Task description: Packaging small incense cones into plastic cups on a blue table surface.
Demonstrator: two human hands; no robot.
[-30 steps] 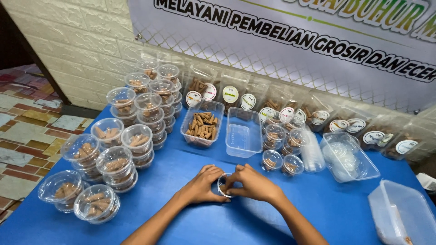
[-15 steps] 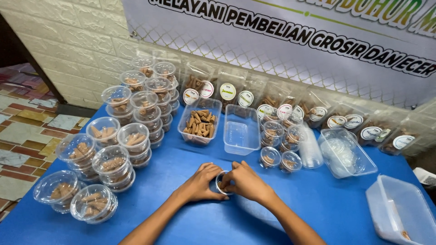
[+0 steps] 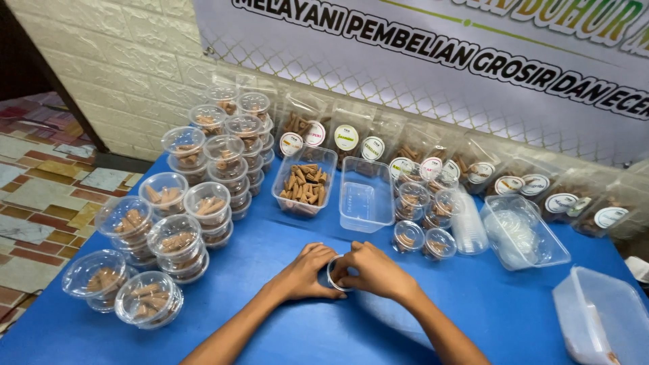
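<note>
My left hand [image 3: 305, 272] and my right hand [image 3: 374, 272] meet over a small round clear plastic cup [image 3: 334, 272] on the blue table [image 3: 257, 318], both gripping it from either side. Fingers cover most of the cup, so its contents are hidden. Just beyond my hands stand a clear rectangular tub of brown cone-shaped pieces [image 3: 305, 182] and an empty clear rectangular tub [image 3: 366, 196].
Stacks of lidded round cups filled with brown pieces [image 3: 196, 196] crowd the left side. Small filled cups [image 3: 422, 220], a stack of lids [image 3: 468, 226] and a tub of lids [image 3: 524, 233] sit right. Labelled pouches [image 3: 433, 162] line the wall. Another tub [image 3: 602, 324] is at far right.
My hands stay closed on the small cup, with only slight finger shifts. The camera view has drifted a little.
</note>
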